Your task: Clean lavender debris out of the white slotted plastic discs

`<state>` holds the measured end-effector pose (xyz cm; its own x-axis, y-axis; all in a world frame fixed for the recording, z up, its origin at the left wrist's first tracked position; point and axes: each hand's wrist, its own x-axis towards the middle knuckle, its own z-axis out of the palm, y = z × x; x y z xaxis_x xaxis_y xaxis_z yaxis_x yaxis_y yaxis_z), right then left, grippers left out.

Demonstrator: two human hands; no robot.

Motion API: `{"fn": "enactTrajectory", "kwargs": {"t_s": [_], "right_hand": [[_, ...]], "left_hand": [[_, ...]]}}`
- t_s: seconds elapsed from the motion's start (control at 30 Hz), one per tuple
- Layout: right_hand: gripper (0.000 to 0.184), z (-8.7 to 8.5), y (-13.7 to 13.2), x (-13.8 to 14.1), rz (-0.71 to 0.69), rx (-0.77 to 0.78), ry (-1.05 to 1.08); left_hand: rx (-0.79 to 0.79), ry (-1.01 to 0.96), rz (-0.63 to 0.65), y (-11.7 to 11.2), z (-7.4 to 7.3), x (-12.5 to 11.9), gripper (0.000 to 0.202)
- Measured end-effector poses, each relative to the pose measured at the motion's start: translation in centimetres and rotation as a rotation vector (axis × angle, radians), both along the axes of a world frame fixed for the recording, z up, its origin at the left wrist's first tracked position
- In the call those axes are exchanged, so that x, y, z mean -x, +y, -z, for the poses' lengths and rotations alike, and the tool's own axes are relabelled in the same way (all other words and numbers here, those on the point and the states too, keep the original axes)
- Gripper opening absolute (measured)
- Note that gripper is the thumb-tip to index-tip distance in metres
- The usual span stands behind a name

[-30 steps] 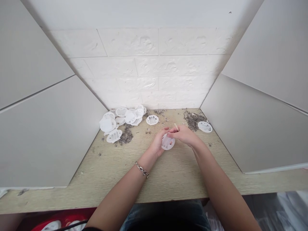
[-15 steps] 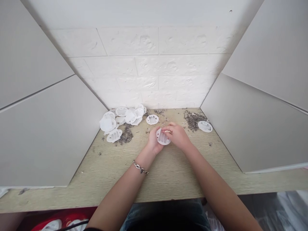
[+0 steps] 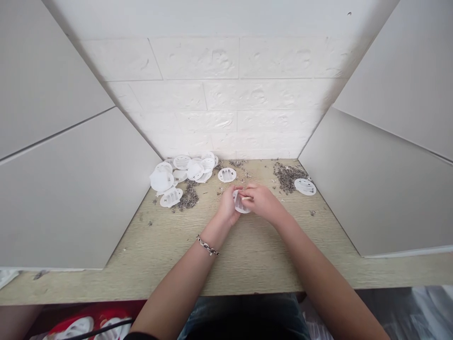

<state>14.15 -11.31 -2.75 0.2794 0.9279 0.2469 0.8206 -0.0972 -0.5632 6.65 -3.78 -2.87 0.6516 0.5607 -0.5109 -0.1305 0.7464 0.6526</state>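
Note:
A round white plastic disc with slots [image 3: 239,204] is gripped at its left edge by my left hand [image 3: 228,206], fingers wrapped round the rim. Over the disc's right side, my right hand [image 3: 260,202] is closed in a pinch, its fingertips at the slots. Something small and pale shows at those fingertips, too small to name. Just beyond my hands a similar slotted disc [image 3: 227,174] lies flat on the table.
A heap of white discs [image 3: 194,168] lies at the back left, beside a pile of small dark bits [image 3: 188,197]. More dark bits [image 3: 287,176] and one disc [image 3: 305,186] are at the right. Grey panels [image 3: 71,198] flank the wooden table [image 3: 166,250].
My right fingers have shifted slightly lower over the disc and cover more of it. My left hand keeps its hold. The whole view has moved a little.

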Motion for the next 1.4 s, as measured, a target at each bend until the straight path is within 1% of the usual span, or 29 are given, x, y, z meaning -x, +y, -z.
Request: {"fn": "enactTrajectory", "kwargs": {"t_s": [0.07, 0.17, 0.3, 0.5, 0.6, 0.7, 0.77, 0.87, 1.07, 1.2, 1.4], "right_hand": [[0.021, -0.2, -0.1, 0.0, 0.018, -0.046, 0.12], [0.024, -0.6, -0.3, 0.1, 0.105, -0.124, 0.342], [0.027, -0.8, -0.1, 0.1, 0.172, -0.184, 0.585], [0.024, -0.5, 0.1, 0.1, 0.214, -0.143, 0.692], [0.022, -0.3, 0.3, 0.2, 0.241, -0.11, 0.684], [0.024, 0.0, 0.4, 0.1, 0.275, -0.077, 0.646], [0.025, 0.1, 0.4, 0.1, 0.292, -0.064, 0.592], [0.021, 0.3, 0.4, 0.1, 0.292, -0.078, 0.473], [0.013, 0.3, 0.4, 0.0, 0.236, -0.154, 0.266], [0.014, 0.2, 0.3, 0.0, 0.218, -0.122, 0.185], [0.018, -0.1, 0.1, 0.2, 0.202, -0.08, 0.135]], "left_hand": [[-0.043, 0.006, -0.013, 0.0, -0.3, 0.1, 0.026], [-0.088, -0.039, -0.005, -0.1, -0.9, 0.3, 0.03], [-0.089, -0.092, 0.013, -0.1, -1.1, 0.3, 0.035], [0.035, -0.109, 0.042, -0.1, -0.8, 0.1, 0.041], [0.095, -0.099, 0.095, -0.2, -0.8, 0.0, 0.045], [0.141, -0.083, 0.1, -0.2, -0.9, 0.0, 0.046], [0.163, -0.079, 0.093, -0.2, -0.9, 0.0, 0.046], [0.184, -0.096, 0.101, -0.3, -0.9, 0.0, 0.047], [0.163, -0.101, 0.128, -0.7, -1.1, 0.1, 0.046], [0.141, -0.09, 0.14, -0.7, -1.0, 0.2, 0.047], [0.129, -0.074, 0.157, -0.5, -1.0, 0.1, 0.05]]}}
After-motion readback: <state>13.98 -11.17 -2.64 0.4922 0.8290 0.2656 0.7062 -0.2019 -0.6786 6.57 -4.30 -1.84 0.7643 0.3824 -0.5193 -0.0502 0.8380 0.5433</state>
